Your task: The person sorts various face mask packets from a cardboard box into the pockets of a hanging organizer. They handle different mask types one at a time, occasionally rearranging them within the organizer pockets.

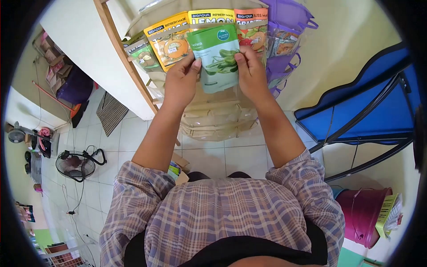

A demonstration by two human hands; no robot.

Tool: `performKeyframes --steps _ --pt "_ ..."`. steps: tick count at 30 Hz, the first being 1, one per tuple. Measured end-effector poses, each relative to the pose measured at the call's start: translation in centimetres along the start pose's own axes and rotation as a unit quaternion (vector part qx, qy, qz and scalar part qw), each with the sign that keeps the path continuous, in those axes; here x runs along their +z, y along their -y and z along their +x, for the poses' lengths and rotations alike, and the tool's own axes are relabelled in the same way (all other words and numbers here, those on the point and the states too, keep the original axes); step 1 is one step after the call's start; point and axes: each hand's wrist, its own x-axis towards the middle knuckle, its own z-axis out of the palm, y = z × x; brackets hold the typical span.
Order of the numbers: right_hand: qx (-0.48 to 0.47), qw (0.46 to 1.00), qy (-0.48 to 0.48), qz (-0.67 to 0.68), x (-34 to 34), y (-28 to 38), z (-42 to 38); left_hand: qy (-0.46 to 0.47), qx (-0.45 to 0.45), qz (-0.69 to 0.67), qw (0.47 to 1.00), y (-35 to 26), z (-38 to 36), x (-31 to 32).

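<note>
Between my two hands is a green aloe vera mask packet [218, 60], held upright by its side edges. My left hand [182, 82] grips its left edge, thumb on the front. At the right edge, my right hand [253, 73] pinches it the same way. Behind it hangs a beige pocket organizer [218, 120]. Its top pockets hold an orange packet [171, 46], a yellow lemon packet [211, 17] and a red packet [252, 29]. A green packet [144, 58] sits in the pocket at the far left.
A wooden frame [126, 58] stands left of the organizer, a purple organizer [284, 26] right of it. A blue board with black legs [369, 102] leans at right, above a pink bucket [362, 216]. A fan [75, 166] and an open box [181, 171] are on the floor.
</note>
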Motion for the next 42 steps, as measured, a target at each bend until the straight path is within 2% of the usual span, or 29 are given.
performKeyframes --steps 4,6,10,12,14,21,23,24,26,27,29,30,32,36,38,42 --pt "0.031 0.999 0.022 0.002 -0.5 0.3 1.1 -0.056 0.022 0.011 0.998 -0.6 0.9 0.4" --pt "0.036 0.998 0.041 -0.035 -1.1 0.6 1.3 -0.076 0.070 0.010 0.995 -0.6 1.1 0.8" --pt "0.004 1.000 0.002 -0.027 -1.6 1.4 1.6 -0.025 0.112 0.010 0.993 0.3 1.8 0.5" --pt "0.014 0.999 -0.003 -0.029 -1.4 0.8 1.4 -0.035 0.120 -0.019 0.992 0.8 2.3 0.7" --pt "0.027 0.999 -0.003 -0.031 -1.1 0.3 0.8 -0.046 0.151 -0.115 0.981 1.5 2.7 0.7" --pt "0.061 0.997 0.037 -0.039 -0.5 -1.5 -1.3 -0.033 0.106 -0.115 0.987 4.2 1.9 -0.4" --pt "0.084 0.993 0.049 -0.066 -0.9 -1.8 -1.4 0.013 0.019 -0.030 0.999 4.4 1.5 -1.3" --pt "0.105 0.988 0.062 -0.093 -1.1 -1.6 -1.5 0.013 0.016 -0.030 0.999 4.4 1.3 -1.6" --pt "0.103 0.989 0.062 -0.088 -1.5 -1.2 -1.2 0.063 0.091 0.123 0.986 4.3 1.4 -2.2" --pt "0.096 0.990 0.061 -0.083 -1.6 -1.0 -1.0 0.062 0.090 0.123 0.986 3.9 1.5 -2.4" --pt "0.087 0.989 0.067 -0.096 -1.8 -1.5 -0.8 0.088 0.130 0.229 0.961 3.1 1.9 -2.7" --pt "0.076 0.988 0.072 -0.110 -1.9 -1.7 -0.7 0.087 0.130 0.229 0.961 2.9 2.0 -2.7" --pt "0.081 0.991 0.057 -0.093 -1.8 -1.8 -0.6 0.078 0.057 0.211 0.973 2.6 2.3 -2.4" --pt "0.112 0.991 0.015 -0.066 -1.8 -1.7 -0.6 0.063 0.082 0.138 0.985 3.6 2.1 -1.6" --pt "0.107 0.990 0.017 -0.089 -1.8 -1.7 -0.6 0.097 0.091 0.104 0.986 4.4 2.2 -1.4" --pt "0.087 0.992 0.012 -0.086 -1.3 -2.2 -1.0 0.120 0.115 0.208 0.964 2.4 2.1 -2.2"
